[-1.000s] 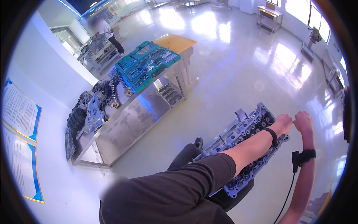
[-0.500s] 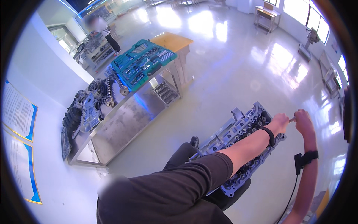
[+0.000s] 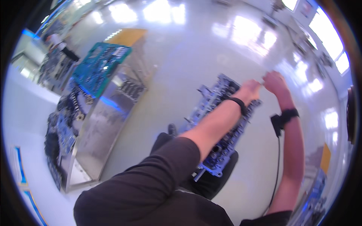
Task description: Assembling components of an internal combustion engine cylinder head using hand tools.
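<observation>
An engine cylinder head (image 3: 228, 142), silvery with rows of valve parts, lies across my legs below my arms. My left forearm reaches over it. At its far right end my left hand (image 3: 250, 91) is closed. A little farther right, my right hand (image 3: 276, 83) is raised and closed too, beyond the end of the casting. A thin, pale piece shows in the small gap between the two fists; blur hides what it is. Black straps circle both wrists, and a dark cable hangs from the right one.
On the left stands a metal workbench (image 3: 102, 132) with a teal socket set case (image 3: 98, 67), camshafts (image 3: 77, 107) and dark engine parts (image 3: 52, 139). A metal casting (image 3: 132, 89) rests on its lower shelf. Farther back a person (image 3: 62, 46) stands by other equipment.
The whole view has turned, so the bench, cylinder head and hands sit farther left and higher. Both hands stay closed and close together near the cylinder head's far end.
</observation>
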`<state>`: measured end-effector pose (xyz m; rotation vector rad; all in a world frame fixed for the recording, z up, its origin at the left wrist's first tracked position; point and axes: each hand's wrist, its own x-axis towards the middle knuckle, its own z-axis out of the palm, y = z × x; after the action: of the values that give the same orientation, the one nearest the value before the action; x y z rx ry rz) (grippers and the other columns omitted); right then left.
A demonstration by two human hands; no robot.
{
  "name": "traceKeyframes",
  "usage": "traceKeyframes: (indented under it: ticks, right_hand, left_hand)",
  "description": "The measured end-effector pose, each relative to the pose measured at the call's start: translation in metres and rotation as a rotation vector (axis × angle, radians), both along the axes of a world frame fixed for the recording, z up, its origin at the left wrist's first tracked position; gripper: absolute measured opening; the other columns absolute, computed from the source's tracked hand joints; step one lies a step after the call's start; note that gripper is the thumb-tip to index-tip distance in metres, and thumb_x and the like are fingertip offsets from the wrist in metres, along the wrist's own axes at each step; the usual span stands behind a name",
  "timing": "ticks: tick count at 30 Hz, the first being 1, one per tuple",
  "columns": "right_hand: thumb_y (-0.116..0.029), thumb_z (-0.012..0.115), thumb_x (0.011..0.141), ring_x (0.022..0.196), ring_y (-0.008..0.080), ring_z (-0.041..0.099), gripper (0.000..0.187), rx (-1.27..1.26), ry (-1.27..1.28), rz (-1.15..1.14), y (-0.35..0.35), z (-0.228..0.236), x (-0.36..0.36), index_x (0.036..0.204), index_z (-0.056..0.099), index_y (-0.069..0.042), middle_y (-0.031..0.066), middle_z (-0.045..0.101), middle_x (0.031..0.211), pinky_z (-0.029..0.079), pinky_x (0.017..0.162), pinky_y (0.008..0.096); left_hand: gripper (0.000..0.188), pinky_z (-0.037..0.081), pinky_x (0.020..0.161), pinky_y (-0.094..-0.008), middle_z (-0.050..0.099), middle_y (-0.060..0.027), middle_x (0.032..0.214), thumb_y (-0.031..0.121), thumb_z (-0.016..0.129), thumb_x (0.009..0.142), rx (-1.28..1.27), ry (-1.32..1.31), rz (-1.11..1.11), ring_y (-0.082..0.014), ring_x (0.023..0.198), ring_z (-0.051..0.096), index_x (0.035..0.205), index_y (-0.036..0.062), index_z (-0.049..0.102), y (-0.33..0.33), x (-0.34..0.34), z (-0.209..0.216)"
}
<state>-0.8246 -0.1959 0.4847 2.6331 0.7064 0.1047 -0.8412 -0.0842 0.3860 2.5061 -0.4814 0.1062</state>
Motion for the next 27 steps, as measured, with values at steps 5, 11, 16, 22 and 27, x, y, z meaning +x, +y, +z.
traceKeyframes:
  ticks: [5,11,16,22,27]
  right_hand:
    - [-0.024,0.056,0.088,0.092,0.0321,0.067,0.023,0.127,-0.002,0.023,-0.008,0.0,-0.004,0.099,0.073,-0.014,0.0116,0.07,0.09,0.054,0.081,0.0417]
    - [-0.018,0.064,0.085,0.089,0.0332,0.067,0.017,-0.001,0.15,-0.08,0.0,0.03,-0.016,0.096,0.071,-0.008,0.016,0.069,0.088,0.054,0.076,0.0401]
    - [0.004,0.064,0.074,0.086,0.0351,0.067,0.009,0.236,0.165,0.129,-0.022,0.02,-0.006,0.08,0.067,-0.002,0.0172,0.068,0.085,0.054,0.072,0.04]
    - [-0.003,0.066,0.076,0.093,0.0332,0.067,0.017,0.143,0.124,0.098,-0.004,0.018,-0.017,0.092,0.07,-0.002,0.0191,0.068,0.098,0.056,0.077,0.0391]
    - [-0.006,0.064,0.074,0.084,0.0369,0.067,0.014,0.213,0.059,0.064,-0.004,0.012,-0.017,0.085,0.07,0.0,0.0207,0.068,0.088,0.055,0.073,0.0435]
  left_hand:
    - [0.019,0.054,0.08,-0.0452,0.068,-0.022,0.087,0.016,0.064,0.072,-0.02,0.011,0.04,-0.0377,0.087,0.067,0.083,0.002,0.07,-0.002,0.011,-0.004]
    - [0.024,0.054,0.083,-0.0434,0.069,-0.0193,0.092,0.023,0.071,0.075,0.022,0.012,-0.004,-0.035,0.09,0.067,0.089,0.0037,0.07,-0.003,0.01,-0.008]
    - [0.027,0.054,0.084,-0.0422,0.069,-0.0183,0.096,0.026,0.072,0.076,0.058,0.088,-0.003,-0.0339,0.094,0.067,0.094,0.0052,0.071,-0.011,0.012,-0.005]
    - [0.027,0.054,0.083,-0.0428,0.069,-0.019,0.096,0.026,0.072,0.076,0.092,0.088,-0.003,-0.0339,0.093,0.067,0.092,0.0046,0.071,-0.002,0.012,-0.006]
    - [0.026,0.053,0.084,-0.043,0.07,-0.0185,0.091,0.027,0.073,0.076,0.072,0.041,0.009,-0.0346,0.092,0.066,0.09,0.0051,0.072,-0.007,0.014,-0.007]
